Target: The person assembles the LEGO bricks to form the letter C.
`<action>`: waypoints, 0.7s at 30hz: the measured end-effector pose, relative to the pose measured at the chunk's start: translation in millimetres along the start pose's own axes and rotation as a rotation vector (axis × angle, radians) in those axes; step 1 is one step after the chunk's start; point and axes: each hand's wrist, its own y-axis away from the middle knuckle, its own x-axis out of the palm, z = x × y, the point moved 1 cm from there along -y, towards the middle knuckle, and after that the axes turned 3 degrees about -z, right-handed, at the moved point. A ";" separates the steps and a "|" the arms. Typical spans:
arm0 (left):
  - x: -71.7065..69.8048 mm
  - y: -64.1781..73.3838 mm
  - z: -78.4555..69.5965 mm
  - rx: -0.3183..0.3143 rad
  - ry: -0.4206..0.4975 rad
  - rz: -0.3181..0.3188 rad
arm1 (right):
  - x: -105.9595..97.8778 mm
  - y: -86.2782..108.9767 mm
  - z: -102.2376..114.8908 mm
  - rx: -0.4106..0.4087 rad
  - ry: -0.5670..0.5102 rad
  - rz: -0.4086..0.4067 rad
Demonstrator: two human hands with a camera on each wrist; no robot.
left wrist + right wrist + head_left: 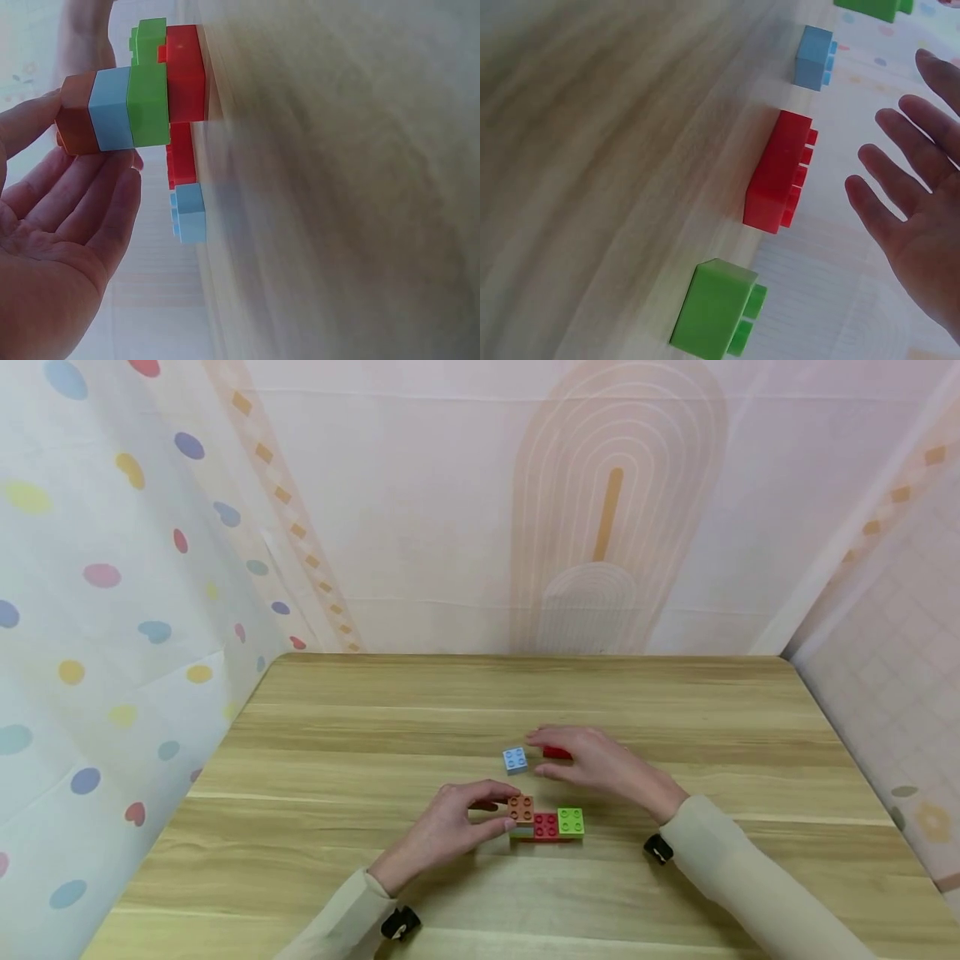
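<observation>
On the table stands a toy brick build with a long red brick as its base. One end carries a stack of a green brick, a light blue brick and a brown brick on top; a lime green brick sits at the other end. My left hand pinches the brown brick between thumb and fingers from the left. Beyond the build, my right hand is spread over a loose red brick, partly hiding it in the head view. Its fingers hold nothing.
A loose light blue brick lies left of the right hand. Another green brick lies near the loose red one, hidden in the head view. The wooden table meets patterned cloth at the back and sides.
</observation>
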 end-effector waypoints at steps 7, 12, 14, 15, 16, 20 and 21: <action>0.4 0.7 2.1 -0.014 0.016 0.007 | 5.8 -13.0 -2.4 -0.011 0.007 0.081; 0.9 0.7 3.2 -0.012 0.023 0.001 | 10.3 -20.8 -3.5 0.002 0.003 0.115; 1.2 0.7 3.4 -0.013 0.027 -0.002 | 12.4 -23.7 -4.3 0.005 0.003 0.123; 1.2 0.8 3.4 -0.014 0.029 -0.003 | 13.3 -25.0 -4.5 0.007 0.004 0.127; 1.3 0.8 3.5 -0.016 0.030 -0.004 | 14.1 -26.3 -4.8 0.010 0.007 0.131; 1.6 0.6 3.6 -0.017 0.035 -0.009 | 16.5 -30.9 -5.7 0.008 0.017 0.149; 1.7 0.5 3.6 -0.017 0.037 -0.011 | 17.1 -31.9 -6.1 0.004 0.020 0.152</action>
